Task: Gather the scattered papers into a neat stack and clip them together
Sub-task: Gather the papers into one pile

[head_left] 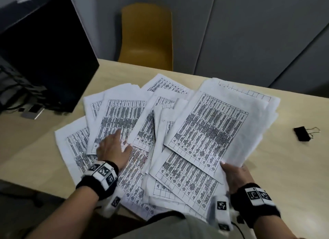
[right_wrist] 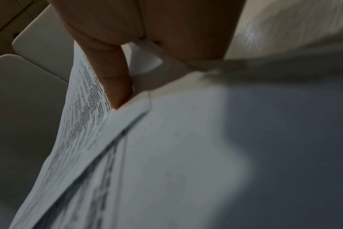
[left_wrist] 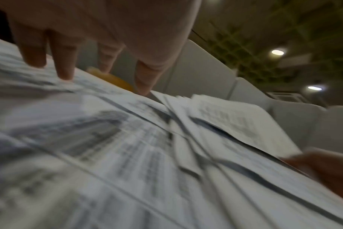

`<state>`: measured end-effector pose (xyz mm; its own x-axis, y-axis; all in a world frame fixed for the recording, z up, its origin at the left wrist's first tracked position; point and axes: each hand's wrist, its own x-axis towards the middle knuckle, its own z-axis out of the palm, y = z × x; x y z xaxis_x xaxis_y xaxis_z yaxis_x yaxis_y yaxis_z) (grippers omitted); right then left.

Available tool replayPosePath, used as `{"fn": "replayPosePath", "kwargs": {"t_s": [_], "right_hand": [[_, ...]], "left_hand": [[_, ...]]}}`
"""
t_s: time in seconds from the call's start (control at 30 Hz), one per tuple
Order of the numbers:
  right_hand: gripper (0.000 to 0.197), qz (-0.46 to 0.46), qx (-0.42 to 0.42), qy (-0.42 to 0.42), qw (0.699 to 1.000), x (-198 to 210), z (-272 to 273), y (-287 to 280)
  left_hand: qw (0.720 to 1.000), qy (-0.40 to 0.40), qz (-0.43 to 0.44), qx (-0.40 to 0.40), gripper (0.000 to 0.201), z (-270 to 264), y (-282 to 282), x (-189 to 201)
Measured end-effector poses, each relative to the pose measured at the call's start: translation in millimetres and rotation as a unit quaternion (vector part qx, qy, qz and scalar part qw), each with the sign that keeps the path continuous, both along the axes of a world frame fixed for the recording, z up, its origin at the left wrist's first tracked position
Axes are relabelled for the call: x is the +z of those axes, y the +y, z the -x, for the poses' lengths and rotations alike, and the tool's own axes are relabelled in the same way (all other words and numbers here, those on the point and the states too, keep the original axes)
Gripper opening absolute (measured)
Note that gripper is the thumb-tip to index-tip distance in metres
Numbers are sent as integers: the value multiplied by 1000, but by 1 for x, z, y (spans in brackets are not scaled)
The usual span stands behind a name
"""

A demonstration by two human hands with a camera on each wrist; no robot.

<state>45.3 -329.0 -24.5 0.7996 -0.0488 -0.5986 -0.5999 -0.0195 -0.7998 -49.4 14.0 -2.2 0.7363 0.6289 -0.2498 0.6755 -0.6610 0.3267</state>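
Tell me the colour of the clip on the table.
Black, with wire handles; the clip shows best in the head view.

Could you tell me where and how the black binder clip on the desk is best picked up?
Judging by its pose, take the binder clip by its black body, pinching it from above across the two flat sides. Its wire handles stick out to the right and are too thin to grip well. It lies alone on the desk, nearest the right hand.

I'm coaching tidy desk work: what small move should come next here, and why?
Probably slide the left hand rightward, sweeping the fanned sheets under it toward the bundle the right hand grips. Papers lie spread across the table, and the binder clip sits untouched.
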Motion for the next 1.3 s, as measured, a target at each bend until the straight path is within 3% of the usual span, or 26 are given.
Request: {"fn": "replayPosePath", "kwargs": {"t_s": [0.07, 0.13, 0.33, 0.4, 0.5, 0.6, 0.77, 0.9, 0.97, 1.03, 1.13, 1.23, 1.3], "right_hand": [[39, 10, 11, 9, 1000, 1, -1, 0], [42, 6, 10, 19, 1000, 1, -3, 0], [47, 9, 4, 54, 998, -3, -3, -1], [48, 4, 6, 56, 998, -1, -3, 0], [45, 13, 11, 54, 998, 0, -4, 1], [43, 14, 14, 49, 999, 4, -4, 3], [19, -3, 29, 19, 999, 23, -1, 9], [21, -4, 24, 23, 999, 26, 1, 13], [22, 1, 20, 23, 1000, 24, 1, 14], [20, 1, 23, 18, 1000, 24, 0, 13], [14, -12, 30, 25, 999, 25, 1, 12], [20, -8, 31, 34, 999, 22, -1, 11], [25, -3, 31, 35, 999, 19, -2, 10]], "left_hand": [[997, 37, 3, 67, 75, -4, 32, 1], [989, 119, 33, 85, 75, -4, 51, -3], [975, 202, 24, -84, 73, 21, 14, -9], [984, 154, 23, -85, 68, 29, 14, -13], [998, -1, 58, 31, 64, 29, 36, -16], [991, 21, 44, 124, 68, 22, 61, -15], [988, -35, 45, 143, 64, 8, 49, -16], [953, -143, 155, 218, 60, -3, 40, -19], [926, -164, 207, 269, 63, -4, 40, -20], [907, -189, 237, 293, 53, -5, 39, -19], [904, -236, 225, 275, 24, -3, 43, -17], [910, -239, 205, 269, 15, 3, 54, -17], [900, -241, 226, 284, 9, 9, 62, -16]]}}
